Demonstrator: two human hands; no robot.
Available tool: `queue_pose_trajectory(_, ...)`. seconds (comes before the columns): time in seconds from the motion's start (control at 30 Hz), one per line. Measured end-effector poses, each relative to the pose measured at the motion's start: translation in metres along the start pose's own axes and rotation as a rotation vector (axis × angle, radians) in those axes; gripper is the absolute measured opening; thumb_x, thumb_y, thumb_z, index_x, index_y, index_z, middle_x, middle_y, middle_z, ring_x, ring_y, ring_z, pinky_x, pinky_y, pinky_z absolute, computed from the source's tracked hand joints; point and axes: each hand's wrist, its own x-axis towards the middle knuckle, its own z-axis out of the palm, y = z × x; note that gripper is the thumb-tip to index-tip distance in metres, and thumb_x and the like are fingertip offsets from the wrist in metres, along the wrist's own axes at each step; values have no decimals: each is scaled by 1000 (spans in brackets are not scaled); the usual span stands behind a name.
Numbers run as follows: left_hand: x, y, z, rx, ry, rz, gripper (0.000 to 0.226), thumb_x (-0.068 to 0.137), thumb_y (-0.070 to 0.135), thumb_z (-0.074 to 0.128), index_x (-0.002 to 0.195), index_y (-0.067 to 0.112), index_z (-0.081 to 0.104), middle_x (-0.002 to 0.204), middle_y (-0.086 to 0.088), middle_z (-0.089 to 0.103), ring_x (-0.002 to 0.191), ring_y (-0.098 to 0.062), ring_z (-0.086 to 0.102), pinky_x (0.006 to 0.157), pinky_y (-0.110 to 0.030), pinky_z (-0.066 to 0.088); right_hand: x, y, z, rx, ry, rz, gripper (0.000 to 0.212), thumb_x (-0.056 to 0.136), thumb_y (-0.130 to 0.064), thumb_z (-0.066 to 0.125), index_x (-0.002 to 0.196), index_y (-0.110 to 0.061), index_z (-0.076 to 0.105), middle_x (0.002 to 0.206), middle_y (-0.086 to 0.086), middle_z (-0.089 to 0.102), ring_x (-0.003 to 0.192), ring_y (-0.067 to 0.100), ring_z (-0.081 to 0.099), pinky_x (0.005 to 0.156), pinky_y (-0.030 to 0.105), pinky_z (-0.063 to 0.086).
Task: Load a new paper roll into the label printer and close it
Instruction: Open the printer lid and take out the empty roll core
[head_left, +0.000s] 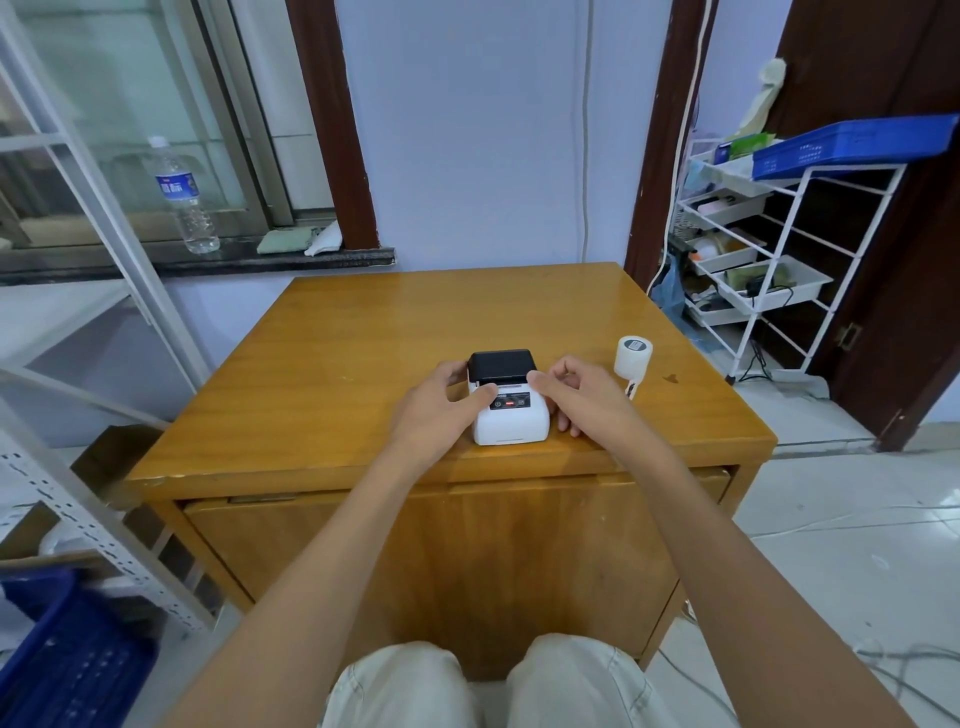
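A small white label printer (511, 418) with a black lid (501, 364) sits near the front edge of the wooden table (363, 353). The lid is down. My left hand (441, 402) grips the printer's left side, thumb resting on its top by the lid edge. My right hand (576, 392) is at the printer's right side, fingers curled, thumb near the lid's right corner. A white paper roll (632, 357) stands upright on the table to the right of my right hand, with a short strip trailing from it.
A white wire rack (769, 260) with trays and a blue crate (852, 143) stands at the right. A water bottle (184, 197) is on the window ledge at the left. Metal shelving (78, 499) and a blue basket (62, 654) are at lower left.
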Motion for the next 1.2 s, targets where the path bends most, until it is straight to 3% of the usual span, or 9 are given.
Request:
queue_pose_trajectory(0.13,0,-1,-1,-14,-5,0,59,93,52,68,147,30,56,144,11,65,133,-11,58,106,-36,48,2,-2,1,3,24,19,55,97,-65,58,103,-11,69,79,-2,78,53,6,64,48,27,46)
queue_pose_trajectory(0.3,-1,-1,-2,-18,-13,6,60,92,55,67,145,31,56,144,12,65,133,-11,59,109,-40,49,6,-16,0,-61,6,97,79,93,-83,40,100,-11,73,78,4,81,56,14,72,41,25,42)
queue_pose_trajectory(0.5,-1,-1,-1,15,-6,22,55,93,57,64,143,35,57,144,14,65,130,-13,60,106,-41,50,23,-32,-1,-113,-98,240,116,78,-101,17,90,-2,77,69,12,80,56,22,75,49,28,48)
queue_pose_trajectory(0.73,-1,-3,0,4,-16,33,50,91,59,65,137,39,58,140,18,66,129,-9,60,105,-39,50,37,-44,-2,-190,-145,294,120,77,-99,-1,82,-3,71,67,13,78,50,20,71,46,23,48)
queue_pose_trajectory(0.93,-2,-3,0,21,-24,43,53,92,60,64,139,38,54,143,17,64,129,-11,59,104,-41,51,42,-47,-4,-202,-173,321,113,79,-96,-3,79,-4,63,94,25,80,52,23,67,48,24,46)
queue_pose_trajectory(1.07,-3,-1,0,-5,-34,49,56,92,60,63,143,45,48,143,17,63,128,-13,60,104,-43,51,42,-45,-3,-206,-161,281,111,79,-95,-6,75,-6,60,75,19,77,49,22,66,47,24,45)
queue_pose_trajectory(1.2,-3,-4,-1,-22,-63,79,49,90,63,60,138,57,50,129,23,64,126,-11,62,105,-46,52,38,-39,-4,-161,-147,243,102,85,-91,-3,63,-10,53,59,13,68,45,20,62,49,27,46)
